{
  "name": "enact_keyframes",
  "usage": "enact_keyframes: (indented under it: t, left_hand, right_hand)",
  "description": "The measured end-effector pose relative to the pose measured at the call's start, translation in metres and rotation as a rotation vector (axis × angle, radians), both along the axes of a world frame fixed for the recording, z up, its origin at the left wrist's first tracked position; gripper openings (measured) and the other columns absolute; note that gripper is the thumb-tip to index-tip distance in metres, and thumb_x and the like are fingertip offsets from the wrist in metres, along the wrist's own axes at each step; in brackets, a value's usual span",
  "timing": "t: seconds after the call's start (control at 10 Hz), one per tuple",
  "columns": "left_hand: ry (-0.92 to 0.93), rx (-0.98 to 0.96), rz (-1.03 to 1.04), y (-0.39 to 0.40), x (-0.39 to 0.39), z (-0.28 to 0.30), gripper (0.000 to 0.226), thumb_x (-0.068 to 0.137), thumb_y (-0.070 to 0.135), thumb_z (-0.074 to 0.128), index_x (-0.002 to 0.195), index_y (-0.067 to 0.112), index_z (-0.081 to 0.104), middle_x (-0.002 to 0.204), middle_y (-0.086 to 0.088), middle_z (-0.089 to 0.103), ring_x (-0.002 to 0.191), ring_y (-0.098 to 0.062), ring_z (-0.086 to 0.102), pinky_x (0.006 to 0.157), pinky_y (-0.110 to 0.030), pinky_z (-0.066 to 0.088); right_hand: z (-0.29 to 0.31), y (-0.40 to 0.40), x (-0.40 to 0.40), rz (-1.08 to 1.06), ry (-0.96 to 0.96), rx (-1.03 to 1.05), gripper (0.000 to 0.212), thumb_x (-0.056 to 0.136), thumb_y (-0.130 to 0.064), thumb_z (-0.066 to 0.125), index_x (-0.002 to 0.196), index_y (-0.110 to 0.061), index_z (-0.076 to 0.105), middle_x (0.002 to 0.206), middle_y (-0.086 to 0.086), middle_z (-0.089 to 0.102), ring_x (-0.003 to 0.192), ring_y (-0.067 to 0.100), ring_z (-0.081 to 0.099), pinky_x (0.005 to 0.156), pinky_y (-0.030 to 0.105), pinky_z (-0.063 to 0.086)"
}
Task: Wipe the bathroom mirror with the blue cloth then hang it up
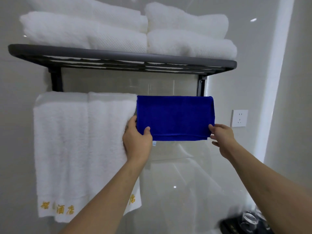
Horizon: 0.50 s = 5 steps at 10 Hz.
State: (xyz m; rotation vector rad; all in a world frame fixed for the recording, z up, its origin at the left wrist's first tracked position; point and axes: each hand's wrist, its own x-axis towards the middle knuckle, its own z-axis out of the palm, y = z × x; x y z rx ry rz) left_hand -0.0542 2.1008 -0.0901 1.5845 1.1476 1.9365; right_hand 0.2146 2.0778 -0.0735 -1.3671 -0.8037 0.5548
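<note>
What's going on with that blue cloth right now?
Both hands, left hand and right hand, pinch the lower corners. Blue cloth draped over rail. White towel touches its left edge.

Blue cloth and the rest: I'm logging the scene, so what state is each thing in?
Blue cloth: folded, draped over the rail.
Left hand: pinches the cloth's lower left corner.
Right hand: pinches its lower right corner.
Hanging white towels: draped beside the cloth.
Shelf towels: folded, stacked.
</note>
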Motion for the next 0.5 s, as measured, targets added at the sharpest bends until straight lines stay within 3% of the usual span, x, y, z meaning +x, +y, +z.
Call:
enact_keyframes:
  t: [0.1,0.2,0.3,0.4,0.5]
  left_hand:
    - [0.041,-0.014,-0.006,0.000,0.001,-0.006,0.058,0.091,0.013,0.067,0.144,0.024,0.047,0.135,0.006,0.058,0.117,-0.016,0.060,0.098,-0.038,0.056]
    - [0.053,-0.014,-0.063,-0.008,0.004,-0.013,0.059,0.090,0.013,0.068,0.144,0.025,0.047,0.135,0.007,0.059,0.117,-0.016,0.060,0.098,-0.041,0.055]
    - [0.087,-0.024,-0.093,-0.028,0.005,-0.014,0.055,0.089,0.012,0.069,0.139,0.026,0.050,0.128,0.009,0.063,0.112,-0.013,0.060,0.098,-0.040,0.055]
    - [0.149,-0.051,-0.065,-0.053,0.002,-0.015,0.055,0.090,0.015,0.068,0.141,0.025,0.049,0.127,0.005,0.062,0.112,-0.016,0.059,0.097,-0.040,0.054]
    - [0.212,-0.116,-0.012,-0.085,0.000,-0.011,0.059,0.092,0.021,0.067,0.147,0.023,0.046,0.140,0.001,0.057,0.125,-0.020,0.055,0.105,-0.038,0.047]
  right_hand:
    - [-0.008,-0.006,-0.006,-0.065,-0.120,-0.069,0.054,0.100,-0.027,0.066,0.148,-0.010,0.047,0.137,0.010,0.059,0.118,0.030,0.059,0.104,0.051,0.051]
    - [-0.011,-0.021,-0.015,-0.087,-0.234,-0.107,0.056,0.098,-0.028,0.068,0.148,-0.013,0.047,0.135,0.009,0.059,0.112,0.026,0.058,0.100,0.048,0.053]
    - [-0.012,-0.048,-0.022,-0.007,-0.350,-0.142,0.052,0.098,-0.028,0.068,0.146,-0.016,0.052,0.118,0.004,0.065,0.104,0.023,0.062,0.088,0.039,0.050]
    - [-0.009,-0.079,-0.028,0.051,-0.469,-0.145,0.052,0.097,-0.031,0.069,0.145,-0.020,0.053,0.117,0.005,0.065,0.106,0.023,0.062,0.088,0.035,0.048]
    - [-0.003,-0.114,-0.033,0.062,-0.603,-0.155,0.056,0.097,-0.033,0.069,0.149,-0.022,0.051,0.140,0.010,0.059,0.123,0.026,0.059,0.100,0.040,0.050]
